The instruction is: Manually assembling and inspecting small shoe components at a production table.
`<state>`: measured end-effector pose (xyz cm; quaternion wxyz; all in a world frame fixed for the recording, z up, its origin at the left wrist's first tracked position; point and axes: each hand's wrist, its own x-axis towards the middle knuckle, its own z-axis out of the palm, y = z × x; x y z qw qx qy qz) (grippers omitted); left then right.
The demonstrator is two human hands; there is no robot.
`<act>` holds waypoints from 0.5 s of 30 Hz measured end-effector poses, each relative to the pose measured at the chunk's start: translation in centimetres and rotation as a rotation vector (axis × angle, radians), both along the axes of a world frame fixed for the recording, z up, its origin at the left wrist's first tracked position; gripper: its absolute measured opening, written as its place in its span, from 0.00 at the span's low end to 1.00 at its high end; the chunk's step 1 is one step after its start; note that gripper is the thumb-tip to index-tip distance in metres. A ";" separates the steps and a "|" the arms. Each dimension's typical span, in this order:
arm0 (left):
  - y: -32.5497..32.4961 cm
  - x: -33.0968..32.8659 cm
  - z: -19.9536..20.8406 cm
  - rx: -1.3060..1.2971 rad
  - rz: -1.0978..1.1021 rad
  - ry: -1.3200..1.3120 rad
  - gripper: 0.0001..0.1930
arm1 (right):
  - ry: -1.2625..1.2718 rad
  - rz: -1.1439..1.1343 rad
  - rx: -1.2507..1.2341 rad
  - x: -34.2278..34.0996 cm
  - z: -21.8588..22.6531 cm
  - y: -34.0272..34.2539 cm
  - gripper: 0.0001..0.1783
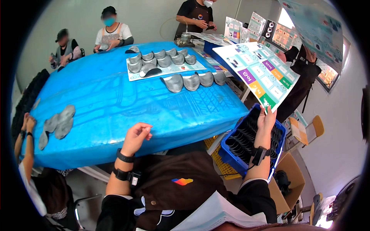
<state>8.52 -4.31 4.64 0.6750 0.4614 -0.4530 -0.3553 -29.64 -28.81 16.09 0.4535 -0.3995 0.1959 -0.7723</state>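
My right hand [266,118] grips the lower corner of a large printed sheet [259,71], stiff and flat, with white, purple, orange and green blocks. The sheet is raised at a tilt beside the table's right end. My left hand [138,135] hovers by the near edge of the blue-covered table [115,111]; its fingers are loosely bent and nothing shows in them. Rows of grey cup-shaped pieces [164,61] stand on another printed sheet [133,77] farther back. A shorter row of the same grey pieces [191,81] rests on the blue cover in front of it.
Below my right hand is a blue crate [236,159] filled with dark curved pieces. An open cardboard box [296,181] stands right of it. Flat grey pieces [63,122] lie at the table's left, near another person's hands [28,123]. Several co-workers are around the table.
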 end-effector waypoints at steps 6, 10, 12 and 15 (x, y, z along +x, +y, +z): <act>-1.0 0.4 -0.1 0.006 -0.021 0.017 0.07 | -0.192 0.239 -0.240 -1.8 1.2 -5.8 0.21; 0.2 0.5 0.2 0.004 0.014 0.013 0.07 | -0.173 0.319 -0.017 3.0 3.8 1.1 0.33; -0.1 0.9 0.4 0.012 0.017 0.015 0.08 | 0.219 0.474 -0.032 3.1 1.3 -0.1 0.31; -0.1 1.5 1.2 0.016 0.025 -0.003 0.11 | 0.627 0.638 0.209 5.1 -2.7 0.5 0.18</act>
